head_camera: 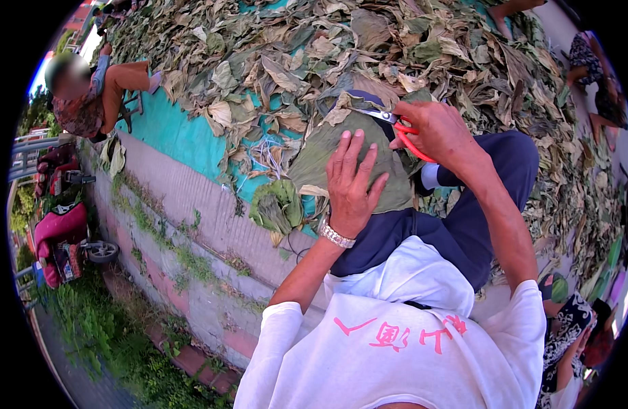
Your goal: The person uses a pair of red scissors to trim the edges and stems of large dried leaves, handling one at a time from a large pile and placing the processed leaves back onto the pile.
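A large, flattened, half-dried green leaf [319,158], apparently a lotus leaf, is spread over my lap and leg. My left hand [351,176], with a metal watch on the wrist, rests flat on it, fingers a little apart. In my right hand [439,128] are scissors with red handles [415,144]. Their metal blades point left at the leaf's far edge, where a crumpled, pale brown piece of leaf [336,116] stands up by the tips. Whether the blades are closed on that piece, I cannot tell.
Dry leaves [293,76] lie heaped over a teal ground sheet [178,122]. White string [267,156] and a round bundle of green leaves [277,207] are left of my lap. A seated person [84,97] is at upper left, others along the right. A parked scooter [63,240] stands beyond the kerb.
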Demonstrator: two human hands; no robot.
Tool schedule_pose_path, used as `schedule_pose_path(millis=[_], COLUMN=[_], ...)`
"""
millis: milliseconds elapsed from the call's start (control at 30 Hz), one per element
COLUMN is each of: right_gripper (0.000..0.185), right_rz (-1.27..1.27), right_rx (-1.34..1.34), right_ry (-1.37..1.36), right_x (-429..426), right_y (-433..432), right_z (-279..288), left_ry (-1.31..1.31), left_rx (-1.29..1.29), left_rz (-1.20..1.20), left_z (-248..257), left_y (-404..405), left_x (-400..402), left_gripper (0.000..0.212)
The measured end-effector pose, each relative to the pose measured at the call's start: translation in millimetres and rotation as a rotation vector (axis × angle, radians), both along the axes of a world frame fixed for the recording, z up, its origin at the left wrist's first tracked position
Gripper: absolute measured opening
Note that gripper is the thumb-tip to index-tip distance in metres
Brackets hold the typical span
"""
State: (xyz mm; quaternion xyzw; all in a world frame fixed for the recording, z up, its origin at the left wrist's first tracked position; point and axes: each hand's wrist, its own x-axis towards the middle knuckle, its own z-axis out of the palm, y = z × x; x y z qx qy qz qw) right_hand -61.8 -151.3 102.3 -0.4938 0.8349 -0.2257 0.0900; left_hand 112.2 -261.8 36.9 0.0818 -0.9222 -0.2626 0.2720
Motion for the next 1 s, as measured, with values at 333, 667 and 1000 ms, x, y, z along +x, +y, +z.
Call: schedule_pose_path(millis=[333,667,1000], right_gripper=[0.05,0.046,0.04], right_rz=[0.023,0.09,0.094], right_rx=[-0.001,0.072,0.084], right_ry=[-0.045,0.029,0.121], right_x=[-2.7,-7.4,-3.4], right_y=[-4.0,-17.3,-25.3], right_z=[2.4,4.5,9.8], left_ry=[0.003,0.007,0.006], left_rx=[0.002,-0.002,0.003], left_rz=[-0.003,-0.002,-0.003], left_z=[0.0,-2.4,-2.8], left_y=[0.2,0.1,0.1], left_x=[-0.4,-0.3,-0.3], left_gripper=[0.059,0.059,0.058])
